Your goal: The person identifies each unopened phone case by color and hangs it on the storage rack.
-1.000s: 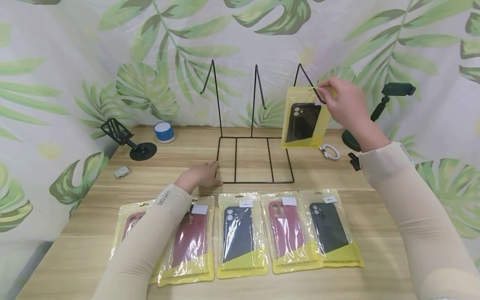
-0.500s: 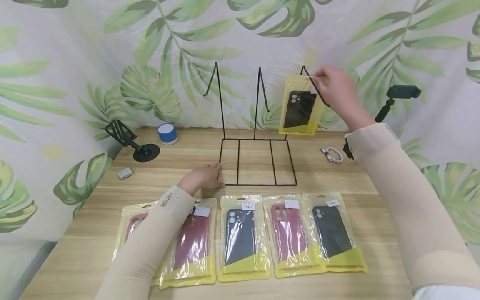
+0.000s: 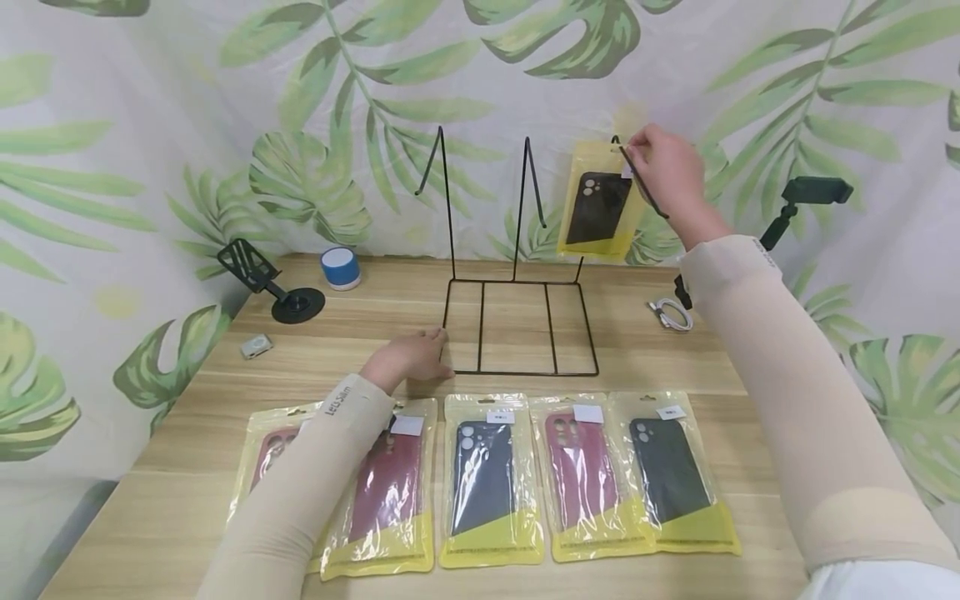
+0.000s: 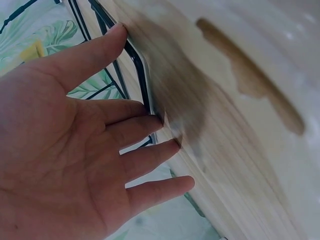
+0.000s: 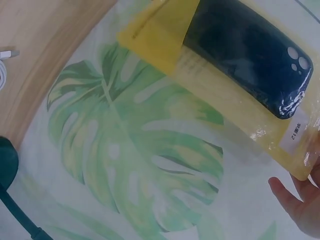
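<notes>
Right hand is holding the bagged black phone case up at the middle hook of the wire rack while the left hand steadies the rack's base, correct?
Not quite. The right hand holds the bagged black phone case up at the rightmost hook of the wire rack, not the middle one, which is bare. The head view shows it. The left hand does rest against the rack's base.

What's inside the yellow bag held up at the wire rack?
The yellow bag in the right hand holds a black phone case, camera holes showing. A white label sits near its top; its print is unreadable.
</notes>
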Demonstrator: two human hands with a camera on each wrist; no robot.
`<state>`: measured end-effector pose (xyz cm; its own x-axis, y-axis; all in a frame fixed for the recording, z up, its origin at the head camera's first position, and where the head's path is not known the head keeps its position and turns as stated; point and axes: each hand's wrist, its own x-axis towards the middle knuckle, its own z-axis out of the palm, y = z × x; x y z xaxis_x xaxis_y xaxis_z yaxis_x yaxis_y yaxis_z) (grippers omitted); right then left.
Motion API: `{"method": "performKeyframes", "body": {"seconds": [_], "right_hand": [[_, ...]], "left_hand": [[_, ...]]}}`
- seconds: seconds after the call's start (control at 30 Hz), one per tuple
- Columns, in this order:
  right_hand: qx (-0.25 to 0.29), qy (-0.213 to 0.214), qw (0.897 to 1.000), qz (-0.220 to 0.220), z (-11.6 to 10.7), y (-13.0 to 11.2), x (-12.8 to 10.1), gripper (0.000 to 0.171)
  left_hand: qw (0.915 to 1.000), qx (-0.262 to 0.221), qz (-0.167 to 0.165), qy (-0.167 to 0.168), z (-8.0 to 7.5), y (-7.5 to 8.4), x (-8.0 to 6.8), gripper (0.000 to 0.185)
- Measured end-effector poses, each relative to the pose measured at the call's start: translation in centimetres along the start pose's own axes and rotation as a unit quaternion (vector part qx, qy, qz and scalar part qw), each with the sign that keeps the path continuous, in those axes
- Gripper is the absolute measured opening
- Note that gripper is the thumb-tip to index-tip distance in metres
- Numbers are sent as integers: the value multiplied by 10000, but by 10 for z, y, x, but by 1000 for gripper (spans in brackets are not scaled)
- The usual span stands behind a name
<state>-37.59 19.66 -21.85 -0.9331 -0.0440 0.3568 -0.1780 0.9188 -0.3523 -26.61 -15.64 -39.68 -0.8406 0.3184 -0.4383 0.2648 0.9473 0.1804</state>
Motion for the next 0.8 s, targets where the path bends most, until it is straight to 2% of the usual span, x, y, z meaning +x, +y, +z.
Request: {"method": "performKeyframes", "body": {"seconds": [0.2, 0.37, 0.47, 0.57, 0.63, 0.7, 0.8], "right_hand": [[310, 142, 9994, -19, -1, 13, -15, 57], [299, 408, 9982, -324, 1, 34, -51, 72], [189, 340, 9982, -461, 6, 46, -78, 78], [-46, -58, 9981, -604, 12, 58, -107, 79], [-378, -550, 9951, -734, 17, 65, -126, 75], [-675, -1168, 9870, -871, 24, 71, -144, 68], [-1045, -1959, 9679, -1178, 38, 81, -168, 59]], "left_hand": [[10000, -18, 28, -10, -1, 4, 0, 82], [10000, 26, 37, -14, -2, 5, 0, 82], [10000, 25, 49, -13, -2, 3, 1, 82], [10000, -80, 47, -26, -1, 2, 2, 83], [9999, -120, 49, -41, -1, 1, 3, 83], [9999, -140, 51, -53, 0, 0, 4, 83], [9999, -116, 66, -67, 0, 0, 4, 82]]}}
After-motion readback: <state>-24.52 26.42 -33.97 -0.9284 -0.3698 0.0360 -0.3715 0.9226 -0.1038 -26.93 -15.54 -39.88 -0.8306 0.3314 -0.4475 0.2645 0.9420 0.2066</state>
